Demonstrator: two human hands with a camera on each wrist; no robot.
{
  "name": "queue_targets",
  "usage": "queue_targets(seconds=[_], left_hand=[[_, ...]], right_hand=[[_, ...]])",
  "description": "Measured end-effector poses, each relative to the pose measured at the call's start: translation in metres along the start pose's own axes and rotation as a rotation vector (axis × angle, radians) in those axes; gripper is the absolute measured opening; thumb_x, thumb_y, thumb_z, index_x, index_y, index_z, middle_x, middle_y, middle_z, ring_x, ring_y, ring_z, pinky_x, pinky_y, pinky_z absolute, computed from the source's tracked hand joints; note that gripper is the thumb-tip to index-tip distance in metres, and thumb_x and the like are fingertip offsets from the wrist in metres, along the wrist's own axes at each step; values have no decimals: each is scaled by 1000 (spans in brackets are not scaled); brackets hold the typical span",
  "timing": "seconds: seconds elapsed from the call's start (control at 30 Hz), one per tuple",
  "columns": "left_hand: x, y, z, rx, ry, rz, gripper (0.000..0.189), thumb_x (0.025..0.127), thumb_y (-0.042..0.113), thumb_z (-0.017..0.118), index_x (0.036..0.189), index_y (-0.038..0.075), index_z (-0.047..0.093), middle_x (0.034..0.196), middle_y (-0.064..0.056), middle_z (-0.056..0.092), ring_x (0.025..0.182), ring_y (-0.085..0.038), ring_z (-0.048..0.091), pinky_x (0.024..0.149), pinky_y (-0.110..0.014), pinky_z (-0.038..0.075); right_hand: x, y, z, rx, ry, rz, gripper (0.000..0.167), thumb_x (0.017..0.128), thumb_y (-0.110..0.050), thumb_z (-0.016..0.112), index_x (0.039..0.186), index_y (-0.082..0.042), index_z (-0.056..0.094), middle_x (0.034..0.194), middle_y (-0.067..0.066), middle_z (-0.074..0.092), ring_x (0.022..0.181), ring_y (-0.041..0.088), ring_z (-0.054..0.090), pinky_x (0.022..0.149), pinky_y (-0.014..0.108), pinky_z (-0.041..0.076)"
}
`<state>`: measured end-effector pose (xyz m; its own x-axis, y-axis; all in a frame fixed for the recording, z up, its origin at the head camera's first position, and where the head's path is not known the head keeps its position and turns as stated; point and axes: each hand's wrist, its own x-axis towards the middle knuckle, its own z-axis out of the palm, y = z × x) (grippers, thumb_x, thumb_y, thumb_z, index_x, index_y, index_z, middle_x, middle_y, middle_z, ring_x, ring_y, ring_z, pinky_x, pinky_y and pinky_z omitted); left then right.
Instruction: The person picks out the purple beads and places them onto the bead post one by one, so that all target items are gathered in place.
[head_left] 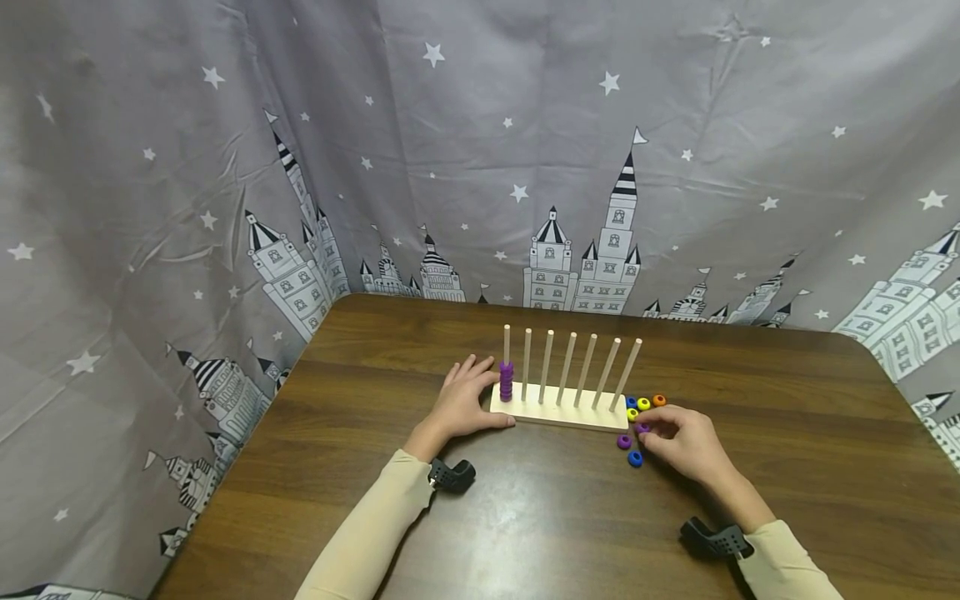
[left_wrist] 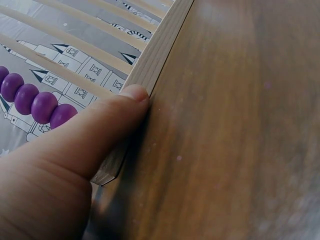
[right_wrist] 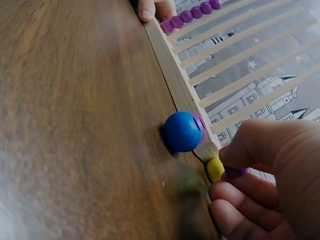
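Observation:
A pale wooden peg stand (head_left: 558,412) with several upright pegs stands on the table. Purple beads (head_left: 506,382) are stacked on its leftmost peg. My left hand (head_left: 467,402) rests at the stand's left end, its thumb (left_wrist: 120,107) against the front edge of the base and its other fingers spread toward the back. Just off the right end, my right hand (head_left: 686,442) pinches a purple bead (right_wrist: 235,173) between thumb and fingers. Another purple bead (head_left: 624,442) and a blue bead (head_left: 635,458) lie in front of that hand.
Beyond the right fingertips lie yellow beads (head_left: 643,404), an orange bead (head_left: 659,401) and another blue bead (head_left: 631,402), close beside the stand's right end. The brown wooden table (head_left: 405,333) reaches back to a grey curtain (head_left: 465,100) printed with castles and stars.

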<state>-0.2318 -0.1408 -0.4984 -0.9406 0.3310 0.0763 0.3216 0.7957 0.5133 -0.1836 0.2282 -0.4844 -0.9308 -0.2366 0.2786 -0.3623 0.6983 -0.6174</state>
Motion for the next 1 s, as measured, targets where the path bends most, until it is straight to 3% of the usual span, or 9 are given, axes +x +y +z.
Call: queue_targets(seconds=[0.4,0.8,1.0], left_hand=[[0,0,1,13,-11,4,81,72,55,84,138,15,62,163,-14,40,157,-42,22,129,-60,9],[0,-1,0,4,-8,-4,81,72,55,85,138,13,63,163,-14,41,156,-42,22,129,-60,10],[1,-1,1,9,-3,-1,80,72,55,85,137,15,63,162,-14,41,156,-42,23,129,-60,10]], right_hand=[[0,-6,-3,16,14,96,15,78,1,78,92,-4,80,92,14,78,73,-4,62,64,15,55],[19,-21,-23,27,95,-19,21,77,6,78,97,0,79,90,15,79,72,-11,60,62,7,51],[32,-32,-36,56,117,-26,20,79,5,77,98,2,78,91,19,79,72,-14,60,62,4,50]])
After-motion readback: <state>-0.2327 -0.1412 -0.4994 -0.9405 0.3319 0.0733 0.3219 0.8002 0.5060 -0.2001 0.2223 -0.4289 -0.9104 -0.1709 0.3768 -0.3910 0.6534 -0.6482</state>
